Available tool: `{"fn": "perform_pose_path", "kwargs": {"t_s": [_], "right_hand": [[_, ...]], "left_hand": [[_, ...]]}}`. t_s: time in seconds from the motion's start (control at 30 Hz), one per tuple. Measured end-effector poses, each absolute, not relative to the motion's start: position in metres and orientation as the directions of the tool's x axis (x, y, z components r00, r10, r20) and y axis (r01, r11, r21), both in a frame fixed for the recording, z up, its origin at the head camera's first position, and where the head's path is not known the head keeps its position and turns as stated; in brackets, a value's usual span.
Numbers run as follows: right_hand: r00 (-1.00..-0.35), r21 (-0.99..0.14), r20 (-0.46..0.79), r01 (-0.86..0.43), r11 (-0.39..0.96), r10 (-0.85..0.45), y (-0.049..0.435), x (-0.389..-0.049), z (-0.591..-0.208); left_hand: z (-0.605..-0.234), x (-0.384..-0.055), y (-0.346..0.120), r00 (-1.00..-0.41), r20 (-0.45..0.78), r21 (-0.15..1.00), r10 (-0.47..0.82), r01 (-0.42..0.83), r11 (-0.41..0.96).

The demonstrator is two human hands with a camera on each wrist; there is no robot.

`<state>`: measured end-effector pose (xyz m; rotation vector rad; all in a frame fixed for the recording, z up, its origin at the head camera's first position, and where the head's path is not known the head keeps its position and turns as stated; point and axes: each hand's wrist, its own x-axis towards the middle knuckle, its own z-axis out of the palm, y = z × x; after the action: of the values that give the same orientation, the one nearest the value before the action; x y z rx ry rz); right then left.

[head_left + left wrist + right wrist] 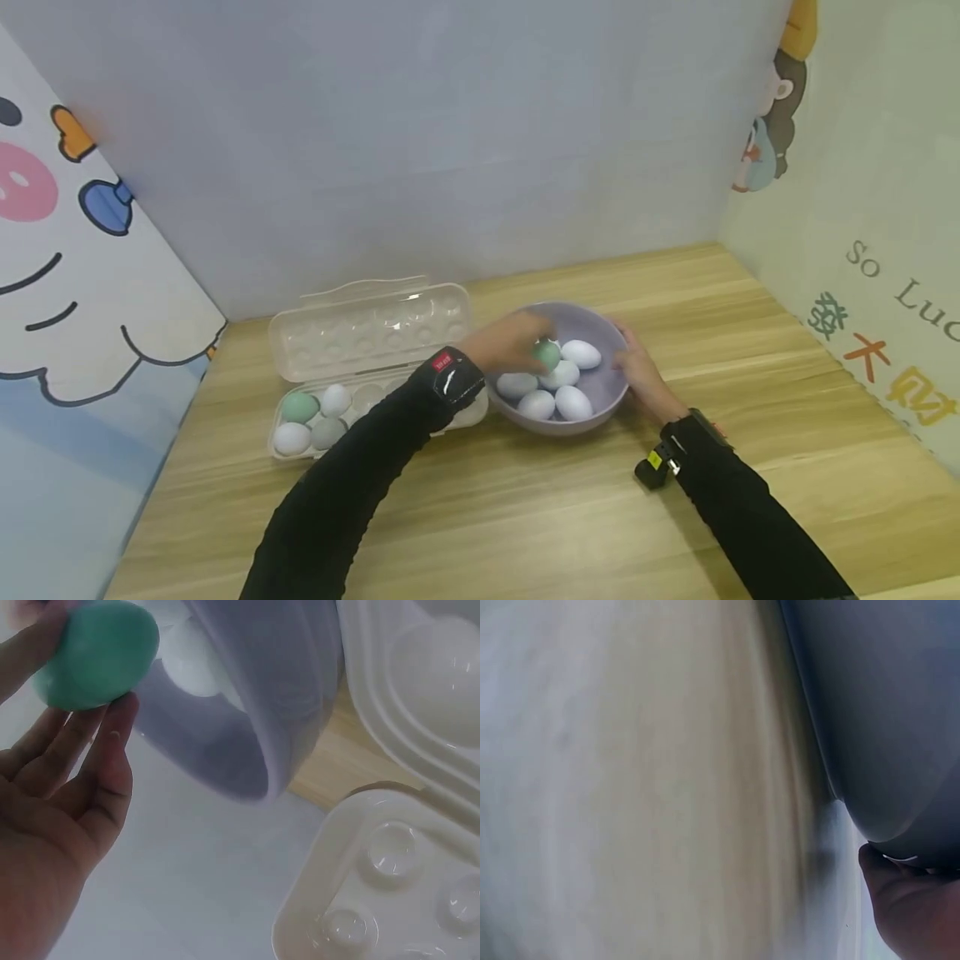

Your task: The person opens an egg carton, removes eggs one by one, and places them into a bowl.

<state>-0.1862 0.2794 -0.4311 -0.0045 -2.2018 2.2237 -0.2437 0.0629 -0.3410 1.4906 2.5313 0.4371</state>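
My left hand (504, 342) pinches a green egg (101, 652) between thumb and fingers, over the purple bowl (558, 427). Several white and greyish eggs lie in that bowl, among them a white egg (581, 354) near its right side. The right hand (643, 375) grips the bowl's right rim; in the right wrist view only part of this hand (919, 911) shows against the bowl's outer wall. Left of the bowl lies an egg carton (367, 329) with its clear lid raised. A green egg (300, 407), white ones and a grey one sit at its left end.
The left forearm crosses in front of the carton and hides part of its tray. On the right wrist a small black camera (651, 472) sticks out just above the wooden table (480, 533). Printed panels stand at left and right, and a plain pale wall at the back.
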Motion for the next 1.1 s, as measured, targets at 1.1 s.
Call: {"fn": "perform_pose_path", "kwargs": {"t_s": [1.1], "right_hand": [[-1.0,-1.0,0.008,-0.008,0.006,0.026,0.281,-0.187,-0.435]], "left_hand": [[-0.379,-0.23,0.093,-0.49,-0.064,0.016,0.869,0.871,0.492]]}}
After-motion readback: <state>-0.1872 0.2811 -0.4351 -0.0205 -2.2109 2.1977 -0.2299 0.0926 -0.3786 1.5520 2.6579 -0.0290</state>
